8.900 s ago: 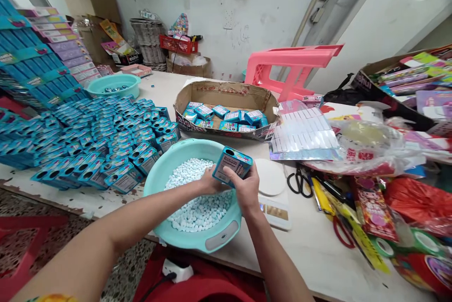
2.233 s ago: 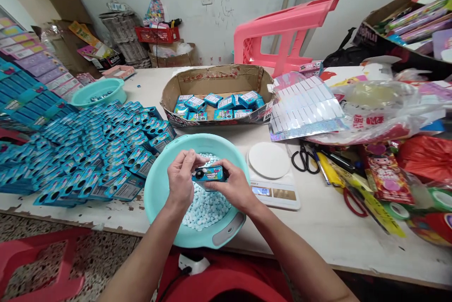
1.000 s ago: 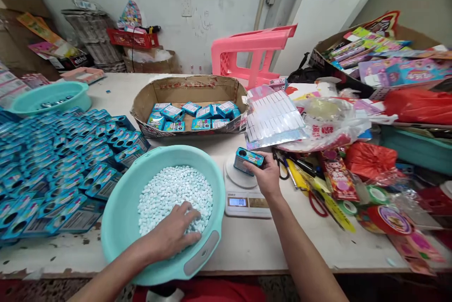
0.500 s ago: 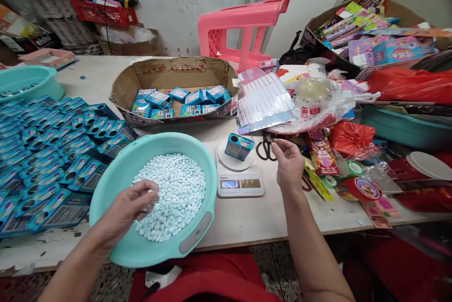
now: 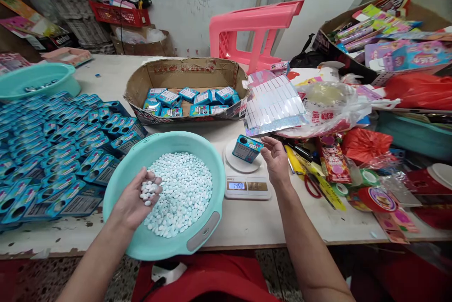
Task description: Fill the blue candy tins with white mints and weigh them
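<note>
In the head view a handful of white candies (image 5: 149, 191) lies in my left hand (image 5: 136, 198), palm up and fingers curled around them. This hand is over a turquoise basin (image 5: 118, 170) holding a heap of pale mint-like candies (image 5: 180, 189). My right hand (image 5: 277, 161) has its thumb and fingertips at the right end of a small blue candy box (image 5: 247, 148). That box rests tilted on the round plate of a white kitchen scale (image 5: 243, 194), whose display seems to read 14.50.
Rows of open blue boxes (image 5: 70, 151) fill the left. Behind the basin, a cut-down carton (image 5: 190, 71) contains several blue boxes. Red-handled scissors (image 5: 313, 186), a yellow cutter (image 5: 330, 189), tape rolls and bags crowd the right. A pink stool (image 5: 254, 19) stands behind.
My left hand has turned palm up, showing candies in it. My right hand has moved left to the box on the scale. The display has risen from about 11.18. The view has shifted slightly.
</note>
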Tool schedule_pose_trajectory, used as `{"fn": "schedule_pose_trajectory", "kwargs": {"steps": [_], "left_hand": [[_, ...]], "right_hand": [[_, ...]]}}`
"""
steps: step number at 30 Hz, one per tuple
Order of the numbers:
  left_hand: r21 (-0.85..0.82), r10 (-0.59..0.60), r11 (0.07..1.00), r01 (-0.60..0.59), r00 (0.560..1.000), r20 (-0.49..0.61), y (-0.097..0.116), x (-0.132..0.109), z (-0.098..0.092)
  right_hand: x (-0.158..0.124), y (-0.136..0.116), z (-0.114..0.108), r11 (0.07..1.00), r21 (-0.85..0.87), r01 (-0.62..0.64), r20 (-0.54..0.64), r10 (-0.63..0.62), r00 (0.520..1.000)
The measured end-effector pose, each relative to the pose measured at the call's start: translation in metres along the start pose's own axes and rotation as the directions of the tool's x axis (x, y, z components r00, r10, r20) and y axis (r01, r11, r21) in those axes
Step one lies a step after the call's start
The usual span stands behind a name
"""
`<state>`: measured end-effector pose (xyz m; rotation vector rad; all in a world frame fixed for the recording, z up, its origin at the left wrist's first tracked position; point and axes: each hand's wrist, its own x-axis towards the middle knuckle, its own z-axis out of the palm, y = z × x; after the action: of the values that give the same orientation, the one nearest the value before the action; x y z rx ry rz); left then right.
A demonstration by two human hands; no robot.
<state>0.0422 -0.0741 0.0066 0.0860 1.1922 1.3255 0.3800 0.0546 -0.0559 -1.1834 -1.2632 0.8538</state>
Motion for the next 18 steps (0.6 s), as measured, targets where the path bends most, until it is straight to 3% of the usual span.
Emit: {"fn": "schedule_pose_trajectory", "kwargs": {"steps": [5,10,12,14,16,18], "left_hand": [[-0.069,-0.005,0.998,0.005,1.0,0.004,-0.011,0.006,-0.003],[-0.12,0.023,0.993,-0.014,0.997,0.075,-0.009,0.0,0.01],[-0.155,0.107,0.984,-0.091,0.989,0.101,-0.001,-0.008,0.024],[-0.177,0.227,0.963,-0.205,0.967,0.117,0.007,-0.015,0.04],[-0.186,0.366,0.921,-0.343,0.924,0.111,0.011,-0.021,0.055],[-0.163,0.478,0.873,-0.46,0.873,0.098,0.01,-0.022,0.064]], "right_hand": [[0.0,-0.002,0.016,0.994,-0.099,-0.043,0.042,0.047,0.998],[-0.022,-0.048,0.04,0.999,0.001,0.036,0.025,-0.036,0.999],[-0.039,-0.072,0.057,0.998,0.033,0.059,0.134,-0.063,0.989],[-0.058,-0.091,0.077,0.997,-0.008,0.071,0.321,-0.065,0.945],[-0.075,-0.1,0.097,0.992,-0.059,0.112,0.468,-0.072,0.881],[-0.087,-0.1,0.114,0.984,-0.079,0.16,0.539,-0.093,0.837]]}}
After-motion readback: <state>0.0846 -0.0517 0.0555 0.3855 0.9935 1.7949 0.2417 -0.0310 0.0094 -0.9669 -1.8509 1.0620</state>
